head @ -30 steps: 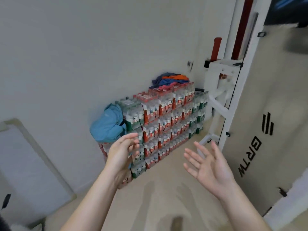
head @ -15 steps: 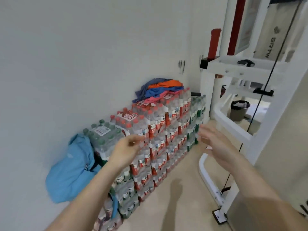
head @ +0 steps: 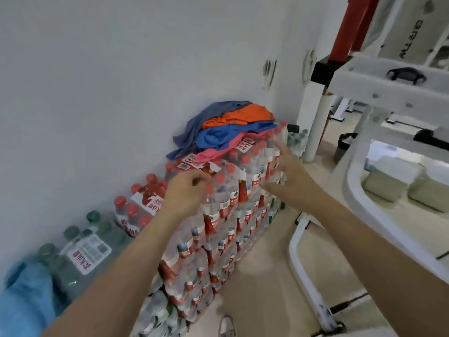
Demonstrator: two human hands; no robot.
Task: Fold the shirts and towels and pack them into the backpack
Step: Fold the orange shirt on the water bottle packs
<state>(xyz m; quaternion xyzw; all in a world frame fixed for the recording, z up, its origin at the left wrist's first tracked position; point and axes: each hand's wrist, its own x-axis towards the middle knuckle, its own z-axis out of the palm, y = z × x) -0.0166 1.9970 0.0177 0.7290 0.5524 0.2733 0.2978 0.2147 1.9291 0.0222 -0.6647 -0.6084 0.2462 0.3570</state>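
Crumpled blue-orange-pink cloth pile [head: 228,132] lies lengthwise along wall [head: 121,69] (atop water-bottle packs [head: 226,215]). Fingers: left hand [head: 187,193] loosely curled, empty; right hand [head: 291,181] splayed.

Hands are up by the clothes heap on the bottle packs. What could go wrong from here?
The clothes pile is a tangle hanging over the edge of the bottle packs; pulling one piece may drag the rest down. The white frame stands close beside the right hand, so a wide pull could knock it. The backpack sits low at the far left, so folded pieces need carrying.
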